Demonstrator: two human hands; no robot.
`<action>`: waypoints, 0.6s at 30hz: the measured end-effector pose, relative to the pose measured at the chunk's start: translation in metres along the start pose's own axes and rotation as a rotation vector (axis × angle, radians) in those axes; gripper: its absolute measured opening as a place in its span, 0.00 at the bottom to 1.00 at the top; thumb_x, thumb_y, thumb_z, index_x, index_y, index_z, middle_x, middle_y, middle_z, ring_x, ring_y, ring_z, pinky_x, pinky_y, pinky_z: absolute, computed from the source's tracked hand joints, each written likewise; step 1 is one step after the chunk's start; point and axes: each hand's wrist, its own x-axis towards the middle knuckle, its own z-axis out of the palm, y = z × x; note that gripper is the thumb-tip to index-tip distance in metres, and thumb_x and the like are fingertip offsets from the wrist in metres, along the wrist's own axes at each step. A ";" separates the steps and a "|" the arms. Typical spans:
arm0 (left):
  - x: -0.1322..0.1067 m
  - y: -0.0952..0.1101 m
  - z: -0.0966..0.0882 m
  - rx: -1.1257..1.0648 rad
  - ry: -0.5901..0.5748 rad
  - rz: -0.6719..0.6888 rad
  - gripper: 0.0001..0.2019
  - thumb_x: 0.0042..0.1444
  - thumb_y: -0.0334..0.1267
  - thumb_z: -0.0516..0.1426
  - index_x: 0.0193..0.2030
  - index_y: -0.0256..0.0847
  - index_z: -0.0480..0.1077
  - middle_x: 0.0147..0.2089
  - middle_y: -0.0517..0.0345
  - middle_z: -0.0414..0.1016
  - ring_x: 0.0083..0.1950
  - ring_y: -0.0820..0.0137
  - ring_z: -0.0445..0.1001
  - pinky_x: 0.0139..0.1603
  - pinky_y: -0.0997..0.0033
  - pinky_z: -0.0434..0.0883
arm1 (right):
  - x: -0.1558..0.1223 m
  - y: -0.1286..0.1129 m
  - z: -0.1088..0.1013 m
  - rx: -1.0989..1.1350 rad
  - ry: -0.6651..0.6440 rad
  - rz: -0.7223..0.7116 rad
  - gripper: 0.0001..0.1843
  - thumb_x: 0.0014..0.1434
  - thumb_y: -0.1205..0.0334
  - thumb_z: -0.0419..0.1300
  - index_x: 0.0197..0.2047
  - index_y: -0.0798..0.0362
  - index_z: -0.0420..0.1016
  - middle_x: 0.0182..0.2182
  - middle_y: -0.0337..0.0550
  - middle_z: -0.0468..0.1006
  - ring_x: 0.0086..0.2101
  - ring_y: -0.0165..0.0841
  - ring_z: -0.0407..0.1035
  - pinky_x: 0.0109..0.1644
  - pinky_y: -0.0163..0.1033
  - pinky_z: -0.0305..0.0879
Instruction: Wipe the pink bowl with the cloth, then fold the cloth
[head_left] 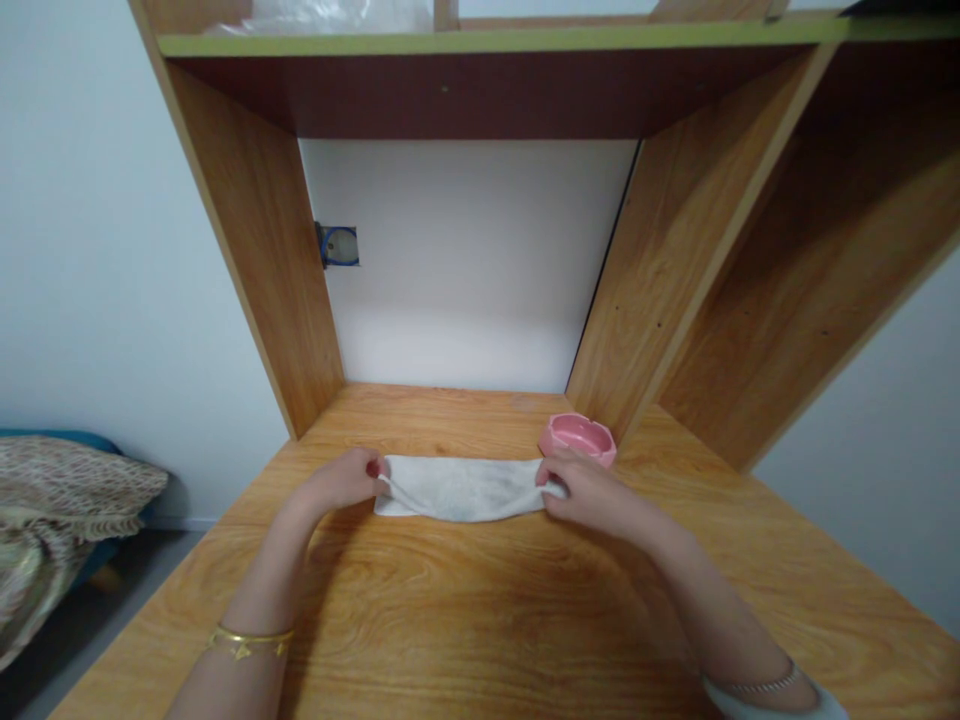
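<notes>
A white cloth (461,488) lies stretched in a long strip on the wooden desk (465,620). My left hand (341,482) pinches the cloth's left end with its fingers closed on the edge. My right hand (589,492) pinches the right end the same way. Both hands rest low on the desk, with the cloth pulled between them. A small pink bowl (578,438) stands just behind my right hand, not touched by it.
Wooden side panels (262,260) rise on both sides of a white back wall, with a shelf (480,42) overhead. A blue socket (337,245) sits on the wall at the left. A bed with a patterned blanket (52,510) lies at the far left.
</notes>
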 end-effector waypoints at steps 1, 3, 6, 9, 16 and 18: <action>0.000 0.001 -0.001 0.001 0.029 -0.007 0.03 0.40 0.34 0.52 0.25 0.41 0.66 0.29 0.62 0.70 0.34 0.70 0.69 0.34 0.77 0.63 | 0.001 0.002 -0.002 0.008 0.016 0.006 0.07 0.44 0.69 0.54 0.28 0.53 0.70 0.30 0.45 0.71 0.35 0.37 0.63 0.40 0.38 0.56; 0.001 0.004 -0.002 0.005 0.088 -0.020 0.04 0.41 0.35 0.52 0.26 0.41 0.66 0.31 0.60 0.71 0.35 0.69 0.69 0.35 0.76 0.63 | 0.002 0.010 -0.005 0.007 0.032 0.025 0.07 0.44 0.68 0.53 0.27 0.52 0.71 0.29 0.44 0.71 0.35 0.37 0.63 0.39 0.38 0.56; 0.002 0.008 -0.003 0.000 0.166 -0.022 0.04 0.43 0.35 0.51 0.27 0.40 0.66 0.33 0.58 0.71 0.37 0.68 0.69 0.37 0.75 0.63 | 0.002 0.021 -0.008 0.013 0.034 0.052 0.07 0.45 0.68 0.53 0.25 0.51 0.72 0.28 0.43 0.71 0.36 0.37 0.63 0.41 0.39 0.56; 0.003 0.009 -0.004 -0.014 0.229 -0.028 0.05 0.44 0.36 0.50 0.27 0.40 0.65 0.34 0.56 0.71 0.38 0.67 0.69 0.38 0.74 0.63 | -0.001 0.024 -0.009 0.070 0.000 0.034 0.05 0.46 0.65 0.55 0.27 0.51 0.72 0.30 0.42 0.71 0.38 0.37 0.62 0.43 0.39 0.55; 0.007 0.006 0.000 -0.050 0.268 -0.022 0.05 0.42 0.37 0.51 0.26 0.40 0.64 0.32 0.56 0.70 0.35 0.67 0.69 0.36 0.73 0.63 | -0.010 0.000 -0.001 0.017 -0.226 0.069 0.19 0.33 0.66 0.63 0.33 0.51 0.66 0.36 0.42 0.65 0.40 0.38 0.59 0.41 0.37 0.56; 0.007 0.005 0.000 -0.068 0.265 -0.007 0.05 0.42 0.37 0.51 0.25 0.40 0.64 0.31 0.56 0.69 0.34 0.67 0.68 0.35 0.73 0.62 | -0.010 -0.005 0.002 -0.053 -0.242 0.070 0.18 0.33 0.70 0.60 0.32 0.52 0.66 0.36 0.43 0.65 0.40 0.38 0.59 0.40 0.36 0.55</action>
